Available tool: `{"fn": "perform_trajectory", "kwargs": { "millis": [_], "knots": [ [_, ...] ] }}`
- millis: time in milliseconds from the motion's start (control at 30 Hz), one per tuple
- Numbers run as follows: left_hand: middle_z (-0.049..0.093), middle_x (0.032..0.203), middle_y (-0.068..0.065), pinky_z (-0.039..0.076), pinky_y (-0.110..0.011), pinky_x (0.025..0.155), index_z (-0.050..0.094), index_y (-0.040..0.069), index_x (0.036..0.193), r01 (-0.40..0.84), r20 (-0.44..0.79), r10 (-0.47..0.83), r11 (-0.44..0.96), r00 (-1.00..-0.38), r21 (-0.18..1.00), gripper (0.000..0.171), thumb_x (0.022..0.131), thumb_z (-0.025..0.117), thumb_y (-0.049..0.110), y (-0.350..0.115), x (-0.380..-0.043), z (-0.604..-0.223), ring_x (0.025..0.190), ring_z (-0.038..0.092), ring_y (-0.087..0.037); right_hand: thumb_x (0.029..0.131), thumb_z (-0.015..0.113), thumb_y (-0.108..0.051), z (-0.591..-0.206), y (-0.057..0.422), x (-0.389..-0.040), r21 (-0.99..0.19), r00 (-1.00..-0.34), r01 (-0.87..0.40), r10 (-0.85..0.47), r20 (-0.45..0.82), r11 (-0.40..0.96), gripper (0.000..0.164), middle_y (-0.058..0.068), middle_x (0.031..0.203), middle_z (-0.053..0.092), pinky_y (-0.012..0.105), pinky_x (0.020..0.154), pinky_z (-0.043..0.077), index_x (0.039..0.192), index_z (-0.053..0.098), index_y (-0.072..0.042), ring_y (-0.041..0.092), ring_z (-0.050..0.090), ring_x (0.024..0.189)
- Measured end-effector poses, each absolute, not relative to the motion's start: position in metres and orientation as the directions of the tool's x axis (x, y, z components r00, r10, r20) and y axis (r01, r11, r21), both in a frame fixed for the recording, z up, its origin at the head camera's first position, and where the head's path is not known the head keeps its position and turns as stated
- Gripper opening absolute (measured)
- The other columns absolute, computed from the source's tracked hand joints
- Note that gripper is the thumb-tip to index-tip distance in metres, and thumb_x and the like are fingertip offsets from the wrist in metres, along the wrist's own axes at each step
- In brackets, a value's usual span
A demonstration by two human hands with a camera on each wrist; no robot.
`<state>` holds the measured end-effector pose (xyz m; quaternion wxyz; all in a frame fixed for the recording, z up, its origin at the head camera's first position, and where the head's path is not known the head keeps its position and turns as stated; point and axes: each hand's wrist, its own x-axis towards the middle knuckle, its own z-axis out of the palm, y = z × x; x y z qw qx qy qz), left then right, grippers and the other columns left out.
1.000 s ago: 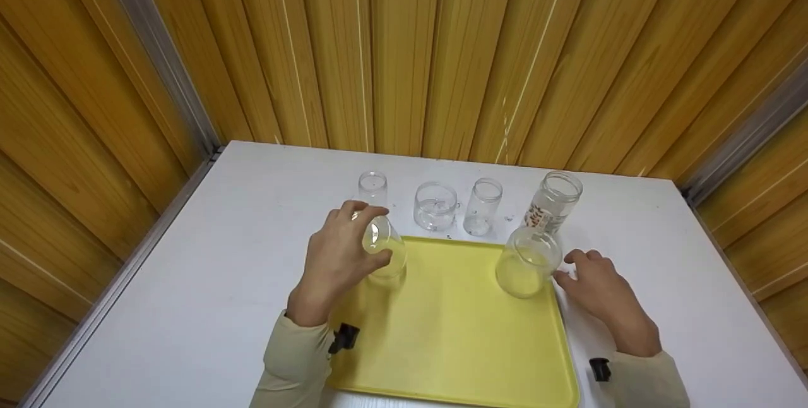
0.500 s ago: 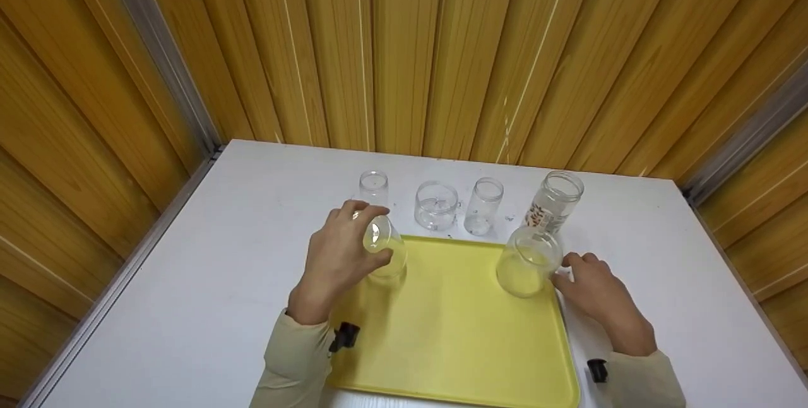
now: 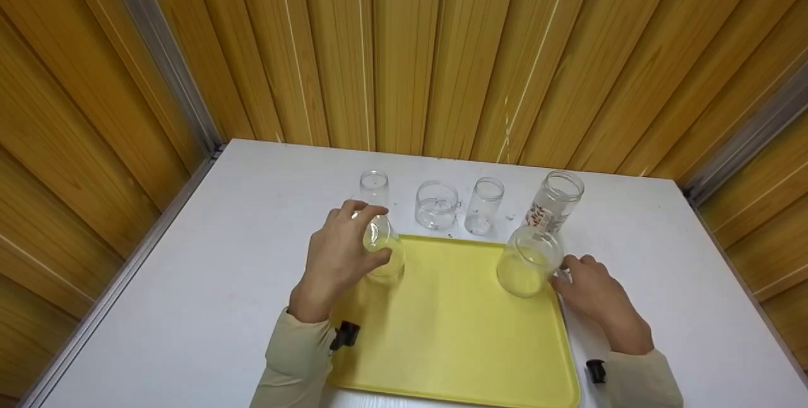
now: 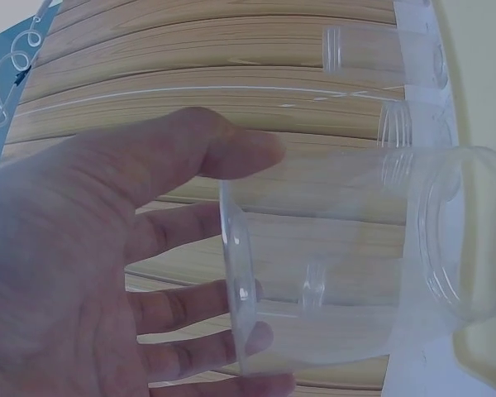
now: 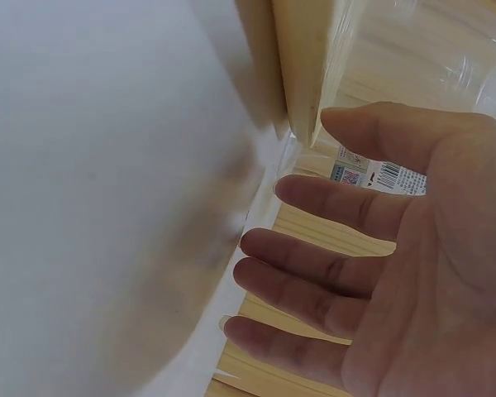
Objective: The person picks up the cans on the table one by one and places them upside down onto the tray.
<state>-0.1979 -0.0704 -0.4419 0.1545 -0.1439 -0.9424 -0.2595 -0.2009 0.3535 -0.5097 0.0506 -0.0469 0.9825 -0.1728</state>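
Observation:
My left hand (image 3: 341, 253) is at the back left corner of the yellow tray (image 3: 454, 338). Its thumb and fingers span the upper end of a clear jar (image 4: 331, 265) and grip it. On the tray's back right corner stands another clear, rounded jar (image 3: 527, 263). Just right of that jar is my right hand (image 3: 596, 291), beside the tray's edge. In the right wrist view its fingers (image 5: 314, 260) are loosely extended with nothing between them, and the thumb tip is right at the tray's edge.
Behind the tray, a narrow clear jar (image 3: 374, 184), a low wide jar (image 3: 435, 206), a slim jar (image 3: 483, 206) and a tall jar with printed markings (image 3: 554, 199) stand on the white table (image 3: 208, 288). A wood-patterned wall (image 3: 404, 54) rises behind.
My right hand has shifted slightly left and down, closer to the tray's edge and the right jar. The left hand has stayed nearly still on its jar.

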Motion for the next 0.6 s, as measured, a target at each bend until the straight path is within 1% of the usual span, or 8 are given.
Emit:
{"fn": "perform_trajectory", "kwargs": {
  "millis": [400,600],
  "knots": [
    [0.065,0.134,-0.016,0.059,-0.050,0.066,0.073,0.017,0.131,0.339,0.359,0.183,0.829,-0.915,0.444,0.057,0.078,0.092,0.026,-0.0720,-0.2003,-0.4454,0.114,0.064,-0.038,0.103,0.063,-0.030,-0.5104,0.3520,-0.2003,-0.341,-0.991,-0.077,-0.111,-0.081,0.937,0.049,0.026,0.109,0.059,0.064,0.080,0.053,0.130,0.061,0.011,0.043,0.060,0.101],
    [0.065,0.134,-0.016,0.059,-0.051,0.067,0.073,0.018,0.131,0.323,0.347,0.169,0.830,-0.922,0.455,0.056,0.078,0.091,0.025,-0.0729,-0.2013,-0.4468,0.116,0.064,-0.039,0.103,0.063,-0.030,-0.5112,0.3513,-0.1999,-0.322,-0.991,-0.085,-0.113,-0.070,0.943,0.047,0.027,0.109,0.059,0.064,0.077,0.053,0.128,0.062,0.011,0.044,0.060,0.099]
  ]
}}
